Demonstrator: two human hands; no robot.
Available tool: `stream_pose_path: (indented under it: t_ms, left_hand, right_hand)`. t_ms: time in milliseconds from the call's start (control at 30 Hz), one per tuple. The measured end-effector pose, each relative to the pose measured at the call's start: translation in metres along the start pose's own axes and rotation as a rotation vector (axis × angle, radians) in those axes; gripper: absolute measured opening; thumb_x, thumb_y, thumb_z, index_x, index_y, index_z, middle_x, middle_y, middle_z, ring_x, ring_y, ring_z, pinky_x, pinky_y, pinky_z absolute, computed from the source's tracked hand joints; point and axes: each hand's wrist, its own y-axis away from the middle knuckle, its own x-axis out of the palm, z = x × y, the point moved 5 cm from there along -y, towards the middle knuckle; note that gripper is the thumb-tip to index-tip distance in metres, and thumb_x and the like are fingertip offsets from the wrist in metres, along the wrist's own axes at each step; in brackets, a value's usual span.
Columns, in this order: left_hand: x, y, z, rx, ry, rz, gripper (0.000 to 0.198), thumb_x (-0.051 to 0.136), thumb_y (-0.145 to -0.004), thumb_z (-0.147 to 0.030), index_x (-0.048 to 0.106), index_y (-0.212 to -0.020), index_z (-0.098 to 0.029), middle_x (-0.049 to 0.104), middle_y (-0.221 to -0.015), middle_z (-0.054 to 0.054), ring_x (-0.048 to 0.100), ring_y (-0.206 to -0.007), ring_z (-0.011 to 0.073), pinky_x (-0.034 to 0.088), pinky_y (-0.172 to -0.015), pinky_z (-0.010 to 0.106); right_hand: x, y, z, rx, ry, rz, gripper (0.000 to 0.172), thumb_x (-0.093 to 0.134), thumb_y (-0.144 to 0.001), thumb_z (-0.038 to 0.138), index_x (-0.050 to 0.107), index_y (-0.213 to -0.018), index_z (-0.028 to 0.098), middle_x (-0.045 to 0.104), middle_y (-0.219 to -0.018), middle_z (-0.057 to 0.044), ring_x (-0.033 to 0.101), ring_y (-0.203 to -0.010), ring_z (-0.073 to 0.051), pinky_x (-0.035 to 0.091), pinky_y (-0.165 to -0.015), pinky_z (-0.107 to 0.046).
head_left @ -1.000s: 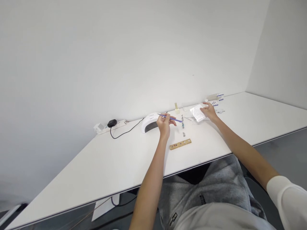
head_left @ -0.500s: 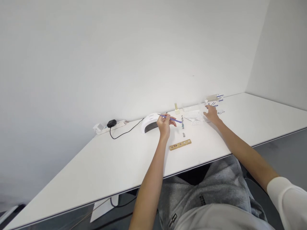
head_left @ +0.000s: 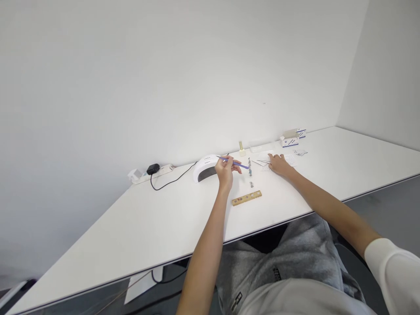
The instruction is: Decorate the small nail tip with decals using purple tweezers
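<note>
My left hand (head_left: 225, 170) is closed round a slim purple stick-like tool (head_left: 243, 166), held slantwise above the table with its right end at a row of small nail tips (head_left: 250, 168). My right hand (head_left: 278, 164) lies low over pale patterned sheets (head_left: 290, 161), fingers apart. Its fingertips are beside the ends of thin silver tools (head_left: 262, 162); whether they touch these I cannot tell. A single small glittery piece (head_left: 251, 184) sits below the row. Nearer me lies a yellowish strip (head_left: 246, 198) with round spots along it.
Behind my left hand stands a white nail lamp (head_left: 206, 164) with a cable. A power strip (head_left: 157, 172) with a black plug lies further left. At the back are a yellow-capped bottle (head_left: 242, 149), small boxes (head_left: 290, 139) and a crumpled clear wrapper (head_left: 299, 152).
My right hand has moved left and towards me, from near the boxes down onto the sheets. A patterned sheet now lies beneath it. My left hand and the purple tool have hardly moved.
</note>
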Motion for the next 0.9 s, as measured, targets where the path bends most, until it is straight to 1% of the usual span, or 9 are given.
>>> stream_pose_path:
  t_ms: [100,200,300,400,533,667,800,900]
  left_hand:
    - [0.000,0.000,0.000,-0.003,0.000,-0.004,0.027,0.065,-0.077,-0.035,0.045,-0.081,-0.017,0.067,-0.066,0.004,0.059,-0.043,0.0134,0.048,-0.043,0.026]
    - [0.000,0.000,0.000,-0.008,-0.002,-0.005,0.027,0.064,-0.076,-0.035,0.044,-0.081,-0.017,0.068,-0.066,0.004,0.058,-0.042,0.0134,0.047,-0.043,0.025]
    - [0.001,0.000,0.001,-0.011,0.004,0.000,0.027,0.065,-0.076,-0.034,0.045,-0.081,-0.017,0.068,-0.065,0.004,0.058,-0.042,0.0132,0.048,-0.043,0.025]
    - [0.000,-0.001,0.001,-0.011,0.002,-0.005,0.028,0.065,-0.074,-0.035,0.045,-0.081,-0.017,0.067,-0.063,0.003,0.057,-0.042,0.0126,0.048,-0.043,0.025]
    - [0.001,-0.001,0.000,-0.018,0.012,-0.013,0.027,0.065,-0.073,-0.034,0.045,-0.080,-0.017,0.067,-0.062,0.003,0.056,-0.040,0.0129,0.047,-0.041,0.025]
    - [0.001,0.000,-0.001,-0.025,0.020,-0.017,0.025,0.065,-0.074,-0.032,0.045,-0.080,-0.017,0.067,-0.064,0.004,0.056,-0.040,0.0132,0.047,-0.041,0.025]
    - [0.001,0.000,0.000,-0.032,0.022,-0.017,0.024,0.064,-0.074,-0.030,0.045,-0.080,-0.017,0.067,-0.064,0.004,0.056,-0.039,0.0130,0.047,-0.041,0.025]
    - [0.001,0.000,0.000,-0.033,0.021,-0.012,0.025,0.064,-0.074,-0.030,0.045,-0.080,-0.017,0.067,-0.064,0.004,0.056,-0.039,0.0131,0.047,-0.041,0.026]
  right_hand:
    - [-0.003,0.001,0.004,-0.022,0.015,-0.002,0.048,0.032,-0.089,0.016,0.043,-0.133,0.000,0.062,-0.103,-0.026,0.050,-0.107,-0.035,0.025,-0.098,-0.049]
    - [-0.004,0.002,0.006,-0.024,-0.001,0.028,0.042,0.033,-0.089,0.015,0.054,-0.124,0.006,0.064,-0.101,-0.024,0.049,-0.107,-0.035,0.027,-0.094,-0.048]
    - [-0.004,0.001,0.005,-0.004,0.000,0.060,0.037,0.034,-0.090,0.015,0.060,-0.115,0.010,0.066,-0.099,-0.021,0.051,-0.104,-0.033,0.028,-0.092,-0.045]
    - [-0.004,0.000,0.005,0.005,0.023,0.072,0.035,0.034,-0.091,0.016,0.063,-0.111,0.011,0.067,-0.097,-0.019,0.054,-0.101,-0.031,0.028,-0.091,-0.043]
    - [-0.003,-0.003,0.004,0.000,0.018,0.078,0.036,0.035,-0.090,0.012,0.067,-0.106,0.011,0.069,-0.094,-0.018,0.056,-0.099,-0.028,0.027,-0.091,-0.040]
    - [-0.005,-0.004,0.002,0.016,-0.002,0.061,0.038,0.036,-0.090,0.012,0.069,-0.108,0.013,0.071,-0.100,-0.016,0.059,-0.098,-0.025,0.026,-0.093,-0.038]
    - [-0.011,-0.004,0.000,0.062,-0.068,0.024,0.039,0.037,-0.090,0.012,0.067,-0.115,0.015,0.072,-0.105,-0.012,0.062,-0.097,-0.022,0.029,-0.094,-0.035]
    - [-0.015,-0.004,-0.001,0.094,-0.116,0.009,0.037,0.041,-0.089,0.011,0.070,-0.111,0.016,0.072,-0.109,-0.009,0.062,-0.102,-0.022,0.031,-0.096,-0.034]
